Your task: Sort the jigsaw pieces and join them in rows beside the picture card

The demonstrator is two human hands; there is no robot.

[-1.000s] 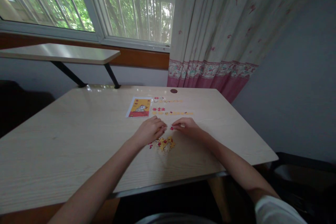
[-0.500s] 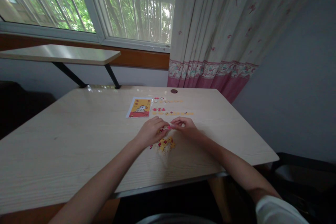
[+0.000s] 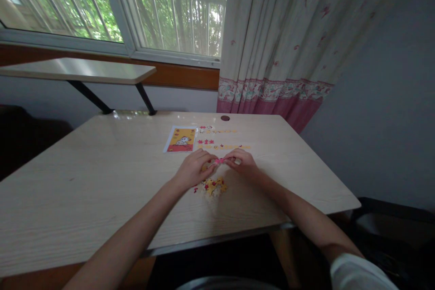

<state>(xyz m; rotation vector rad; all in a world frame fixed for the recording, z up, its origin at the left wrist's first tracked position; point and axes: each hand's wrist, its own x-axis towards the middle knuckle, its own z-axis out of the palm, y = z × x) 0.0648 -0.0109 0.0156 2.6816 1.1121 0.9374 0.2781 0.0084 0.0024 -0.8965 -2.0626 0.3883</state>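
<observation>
I see the left hand (image 3: 194,168) and the right hand (image 3: 242,162) pinching a pink puzzle part (image 3: 220,161) with their fingers. At twelve o'clock from it, flat knobby pieces (image 3: 205,142) lie in rows on the wood-grained surface (image 3: 288,158); at six, a loose heap (image 3: 212,186) seems not yet sorted. A picture (image 3: 180,139) lies at ten.

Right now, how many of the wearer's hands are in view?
2: the left hand, beyond the left side of the puzzle pile, and the right hand, beyond its right. A pink piece is between them.
</observation>
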